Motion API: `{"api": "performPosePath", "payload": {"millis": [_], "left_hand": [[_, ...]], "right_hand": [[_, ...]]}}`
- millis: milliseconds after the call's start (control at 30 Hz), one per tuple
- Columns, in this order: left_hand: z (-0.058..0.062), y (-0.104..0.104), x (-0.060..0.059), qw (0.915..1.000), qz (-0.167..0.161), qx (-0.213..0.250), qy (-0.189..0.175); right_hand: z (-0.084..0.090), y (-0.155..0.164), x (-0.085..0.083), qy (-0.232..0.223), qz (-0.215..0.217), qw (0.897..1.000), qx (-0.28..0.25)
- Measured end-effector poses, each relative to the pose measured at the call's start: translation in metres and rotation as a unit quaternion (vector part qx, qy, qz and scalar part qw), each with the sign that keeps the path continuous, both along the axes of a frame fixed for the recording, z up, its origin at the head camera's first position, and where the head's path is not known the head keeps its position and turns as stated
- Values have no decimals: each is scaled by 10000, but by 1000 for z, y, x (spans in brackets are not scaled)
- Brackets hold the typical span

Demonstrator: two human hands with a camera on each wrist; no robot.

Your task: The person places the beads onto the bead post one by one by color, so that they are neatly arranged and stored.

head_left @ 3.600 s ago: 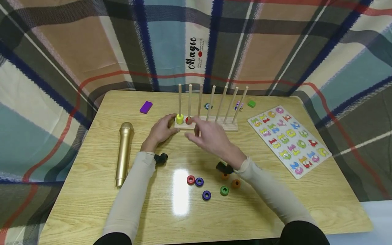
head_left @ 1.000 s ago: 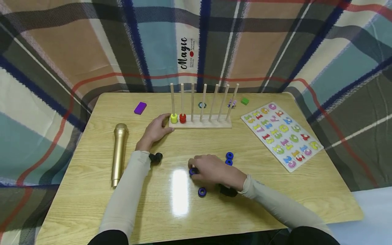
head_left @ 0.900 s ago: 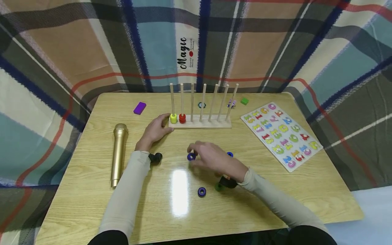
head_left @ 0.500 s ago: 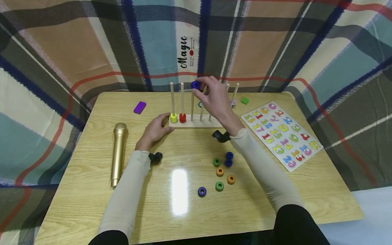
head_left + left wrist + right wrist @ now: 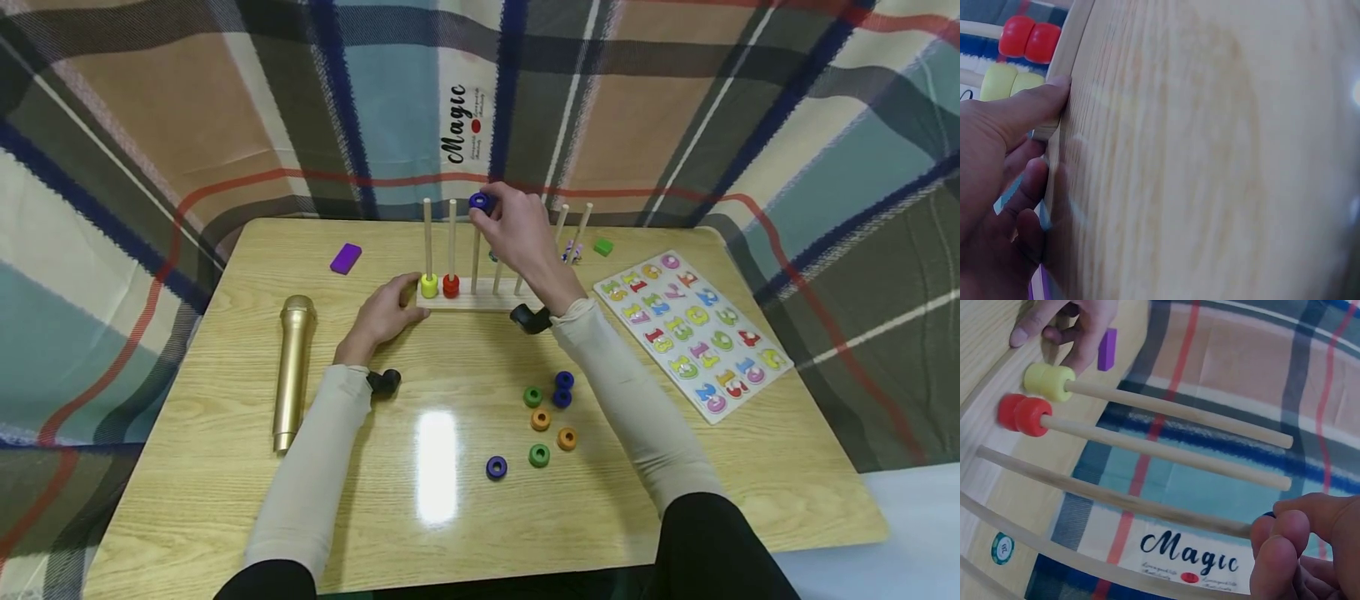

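Ring (image 5: 480, 201) sits pinched by right hand (image 5: 519, 233), upright peg (image 5: 476, 258) just below its fingers; left hand (image 5: 384, 315), farther off, holds base (image 5: 469, 302).

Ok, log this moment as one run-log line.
left hand: holds pegboard; leftmost peg: yellow rings; second peg: red rings; right hand: pinches blue ring at tip of third peg

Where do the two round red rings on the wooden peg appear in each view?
Head: two round red rings, just left of centre.
Left wrist: red rings, top left.
Right wrist: red rings, left, above mid-height.
Shared landmark: two round yellow rings on the neighbouring wooden peg.
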State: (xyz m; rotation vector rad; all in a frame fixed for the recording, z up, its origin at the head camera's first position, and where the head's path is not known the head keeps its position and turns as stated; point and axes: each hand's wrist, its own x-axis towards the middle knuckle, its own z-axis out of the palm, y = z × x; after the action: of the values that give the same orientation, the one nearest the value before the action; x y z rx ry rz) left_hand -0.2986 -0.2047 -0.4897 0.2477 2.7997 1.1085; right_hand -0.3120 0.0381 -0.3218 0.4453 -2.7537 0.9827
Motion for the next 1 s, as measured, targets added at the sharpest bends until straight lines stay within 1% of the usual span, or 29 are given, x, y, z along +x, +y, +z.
{"api": "performPosePath", "payload": {"millis": [100, 167, 200, 300, 367, 400, 433, 467, 500, 533, 567, 600, 667, 700, 733, 767, 800, 900, 1000], "left_hand": [[-2, 1, 0, 10000, -8, -14, -20], [-2, 2, 0, 10000, -6, -11, -32], [-3, 2, 0, 10000, -7, -10, -35], [-4, 3, 0, 10000, -5, 5, -20], [-5, 4, 1, 10000, -15, 6, -15], [-5, 4, 1, 10000, -14, 5, -20], [-5, 4, 2, 10000, -12, 1, -26], [-5, 5, 2, 10000, -15, -2, -42], [-5, 5, 2, 10000, -21, -14, -55], [-4, 5, 2, 10000, -18, -8, -89], [-4, 5, 2, 9999, -20, -12, -111], [-3, 5, 1, 9999, -24, -22, -122], [-2, 4, 0, 9999, -27, -21, -103], [-1, 4, 0, 10000, -21, -16, -88], [0, 3, -1, 10000, -12, -6, -82], [1, 3, -2, 10000, -3, 0, -67], [1, 2, -2, 10000, 7, 4, -57], [2, 1, -3, 9999, 19, 14, -101], [0, 2, -3, 9999, 10, 16, -138]], "right_hand": [[-3, 2, 1, -233, -55, 9997, 59], [-5, 3, 3, -269, -55, 9996, 14], [-7, 5, 5, -238, -50, 9997, -31], [-12, 12, 16, 154, 96, 9997, -179], [-17, 19, 30, 457, 412, 9980, -171], [-20, 23, 40, 524, 627, 9966, -46], [-24, 27, 51, 516, 891, 9946, 144], [-29, 32, 64, 397, 1185, 9913, 407], [-34, 36, 78, 206, 1516, 9855, 735], [-40, 41, 93, -63, 1864, 9763, 1095], [-46, 44, 108, -408, 2185, 9638, 1470], [-52, 47, 122, -798, 2481, 9482, 1817], [-66, 52, 148, -1293, 2953, 9150, 2426], [-72, 54, 159, -1404, 3111, 9009, 2681], [-78, 55, 168, -1443, 3209, 8909, 2872], [-83, 55, 176, -1415, 3251, 8853, 3008], [-89, 55, 182, -1279, 3273, 8829, 3114], [-103, 56, 193, -701, 3265, 8865, 3202], [-113, 55, 195, -452, 3323, 8921, 3029]]}}
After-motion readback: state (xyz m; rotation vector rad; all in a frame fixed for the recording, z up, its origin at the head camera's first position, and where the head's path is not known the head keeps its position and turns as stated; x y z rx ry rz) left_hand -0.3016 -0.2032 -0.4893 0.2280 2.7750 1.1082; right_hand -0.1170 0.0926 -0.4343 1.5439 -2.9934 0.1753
